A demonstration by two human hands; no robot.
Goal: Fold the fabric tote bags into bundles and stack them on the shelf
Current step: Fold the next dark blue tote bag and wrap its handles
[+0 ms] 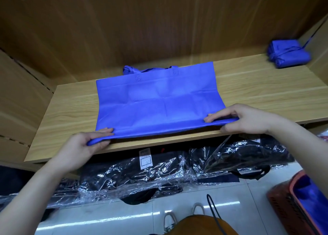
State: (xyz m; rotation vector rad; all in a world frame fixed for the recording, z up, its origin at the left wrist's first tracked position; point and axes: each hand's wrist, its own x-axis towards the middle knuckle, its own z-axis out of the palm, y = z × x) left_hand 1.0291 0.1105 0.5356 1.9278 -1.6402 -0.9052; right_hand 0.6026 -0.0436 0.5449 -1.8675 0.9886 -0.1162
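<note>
A blue fabric tote bag (156, 100) lies flat on the wooden shelf (257, 92), its handles at the far edge. My left hand (88, 144) pinches the bag's near left corner at the shelf's front edge. My right hand (248, 118) pinches the near right corner, with the fingers on top and the thumb underneath. The near edge is lifted slightly off the shelf. A folded blue bundle (288, 53), tied with its strap, sits at the shelf's far right corner.
Wooden panels close the shelf at the back and both sides. Below the shelf lie black bags wrapped in clear plastic (150, 174). An orange basket (284, 199) holding blue fabric stands on the white tiled floor at the lower right.
</note>
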